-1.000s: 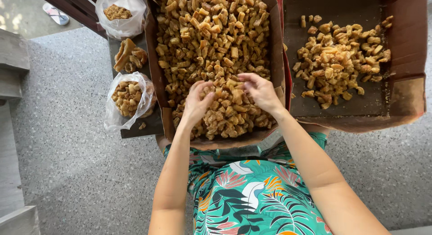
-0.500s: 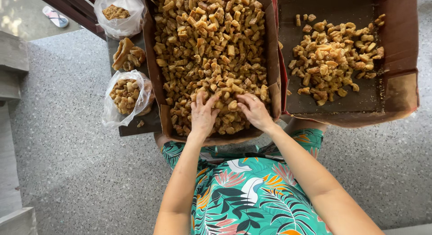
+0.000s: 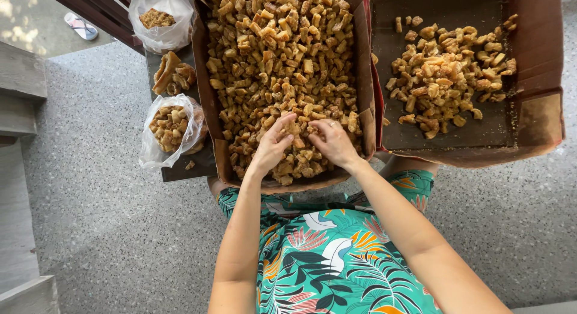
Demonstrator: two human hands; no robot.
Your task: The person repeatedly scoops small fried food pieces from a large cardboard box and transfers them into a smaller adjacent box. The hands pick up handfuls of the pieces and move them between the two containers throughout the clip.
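both my hands, left hand and right hand, are in the near end of the big cardboard box, each grip pinching fried snack pieces. second box sits just right of it.

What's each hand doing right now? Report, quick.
Left hand: fingers curled, pinching golden fried pieces in the full box.
Right hand: fingers curled into the same pieces.

Speckled grey floor, sunlit concrete steps.
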